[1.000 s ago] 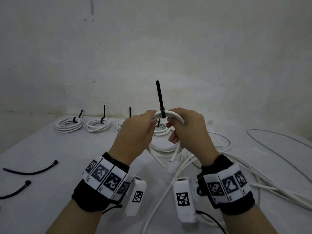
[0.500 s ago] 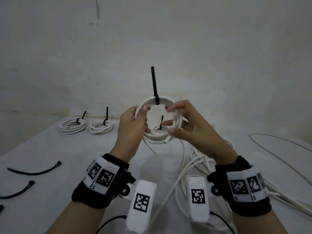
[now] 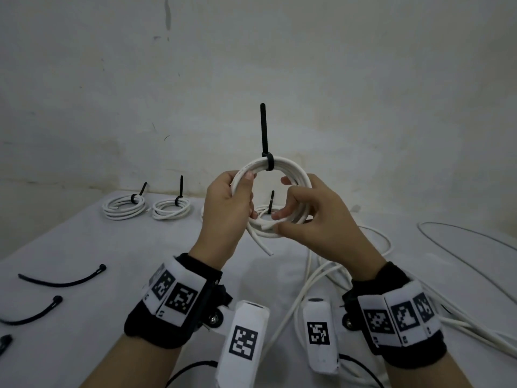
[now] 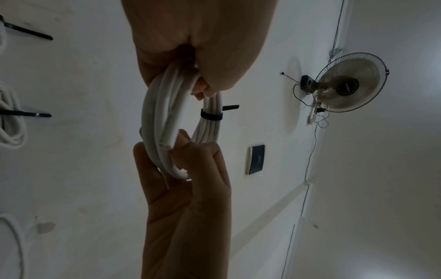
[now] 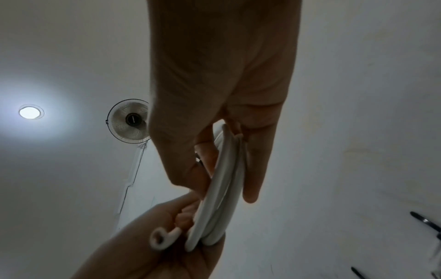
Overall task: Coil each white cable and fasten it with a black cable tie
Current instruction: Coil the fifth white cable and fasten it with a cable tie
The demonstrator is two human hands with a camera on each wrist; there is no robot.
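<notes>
White table (image 3: 70,247) against a stained wall, holding tied coils (image 3: 124,207) at the back, spare ties (image 3: 61,278) at left, loose cable (image 3: 321,278) at right. Above it, white coil (image 3: 291,169) upright, gripped on either side by left hand (image 3: 226,211) and right hand (image 3: 316,222); black tie (image 3: 264,135) cinched on top, tail straight up. Only in wrist views: wall fan (image 4: 348,86), ceiling lamp (image 5: 31,112).
</notes>
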